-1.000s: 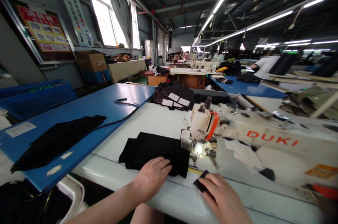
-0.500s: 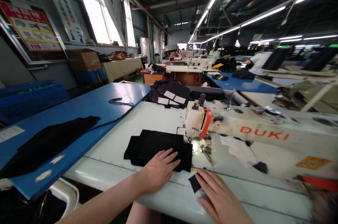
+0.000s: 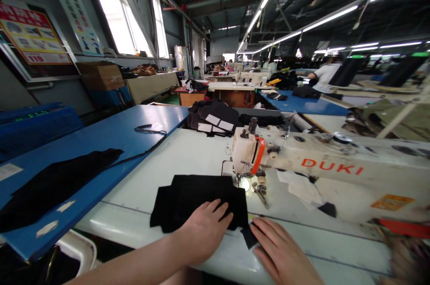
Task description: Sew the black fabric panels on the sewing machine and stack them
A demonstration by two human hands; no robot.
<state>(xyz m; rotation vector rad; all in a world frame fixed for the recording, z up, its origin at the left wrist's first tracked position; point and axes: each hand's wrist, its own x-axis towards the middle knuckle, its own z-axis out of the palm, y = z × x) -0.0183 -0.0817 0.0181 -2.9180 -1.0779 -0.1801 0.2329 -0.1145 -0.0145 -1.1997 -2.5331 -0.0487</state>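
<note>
A flat black fabric panel [image 3: 198, 195] with notched corners lies on the pale sewing table, left of the needle area. My left hand [image 3: 210, 227] rests on its lower right part, palm down, fingers stretched out and slightly spread. To the right, my right hand [image 3: 278, 244] holds a small black fabric piece [image 3: 248, 236] between fingers and thumb, close to the panel's lower right corner. Just beyond both hands stands the white sewing machine [image 3: 248, 151], its lamp lighting the needle plate. The panel's right edge is near the presser foot but not under it.
On the left, a blue table [image 3: 110, 137] carries a long black cloth [image 3: 63, 182] and a thin strap. Dark cut pieces with white labels [image 3: 215, 119] are piled behind the machine. White scraps [image 3: 298, 186] lie under its arm. A person [image 3: 325, 74] is far right.
The black panel has slid toward me and turned so its edges run straighter, with my left hand moving along on it. My right hand has stayed nearly in place with the small piece.
</note>
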